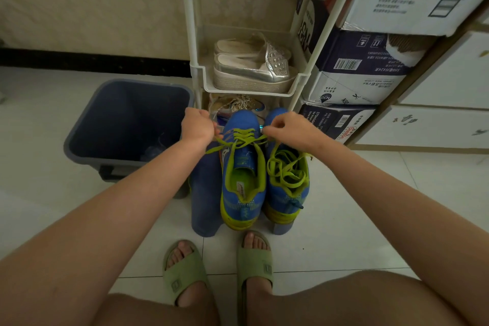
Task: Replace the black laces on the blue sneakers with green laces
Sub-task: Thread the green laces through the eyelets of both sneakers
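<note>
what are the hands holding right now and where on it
Both hold the green lace of one sneaker: the left hand grips one loose strand near its end, and the right hand pinches the other strand beside the shoe.

Blue sneakers point(243, 167); green laces point(244, 137)

We look down on a pale tiled floor point(344, 233) that meets a beige patterned wall point(92, 8) along a black skirting band point(92, 59). Against the wall stands a white plastic shelf rack point(197, 74), with a pair of silver platform sandals point(254, 69) on its middle tier. To its left a dark blue-grey bin point(119, 119) sits on the tiles. To its right we see printed cardboard boxes point(370, 53) stacked beside a white cabinet point(436, 124) edged in wood tone. A low blue stool point(203, 193) stands before the rack. The light is soft and even.
</note>
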